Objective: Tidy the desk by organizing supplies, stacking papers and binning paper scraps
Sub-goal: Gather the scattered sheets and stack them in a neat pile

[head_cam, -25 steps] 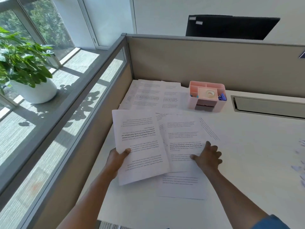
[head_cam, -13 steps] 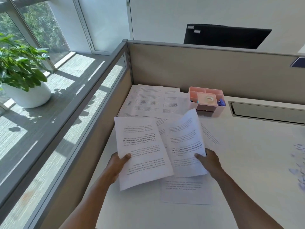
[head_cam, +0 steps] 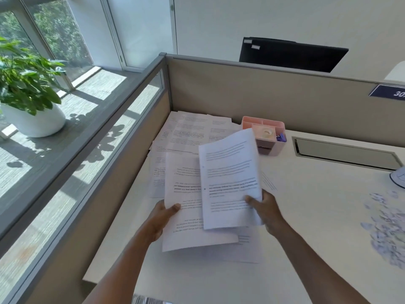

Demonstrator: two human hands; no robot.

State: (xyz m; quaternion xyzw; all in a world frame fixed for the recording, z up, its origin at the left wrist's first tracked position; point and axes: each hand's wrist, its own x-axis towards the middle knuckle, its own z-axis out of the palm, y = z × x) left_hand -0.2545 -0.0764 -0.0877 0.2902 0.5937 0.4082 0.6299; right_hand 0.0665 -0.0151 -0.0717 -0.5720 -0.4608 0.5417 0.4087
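At the far left of the frame a green potted plant [head_cam: 24, 84] sits in a round white pot on the grey window ledge.

Low in the middle, the left hand [head_cam: 161, 218] reaches up from the bottom. Its thumb lies on top of a printed sheet [head_cam: 184, 207] and pinches the sheet's left edge, with the fingers hidden under it. This sheet is thin white paper with lines of black print that look upside down, and it tilts up off the desk [head_cam: 317, 205].

Just to the right, the right hand [head_cam: 266, 208] grips the lower right edge of a second printed sheet [head_cam: 230, 178]. The thumb presses on the front and the fingers curl behind. This sheet stands higher, bends a little at the top, and covers part of the first one.

More loose papers [head_cam: 188, 132] lie flat in the back corner of the smooth pale desk, and one more lies under the held sheets.

Behind the right sheet stands a pink plastic organizer [head_cam: 267, 126] with a tape roll [head_cam: 267, 133] inside.

At the right edge of the frame lies a heap of little torn paper scraps [head_cam: 388, 227], blurry here.
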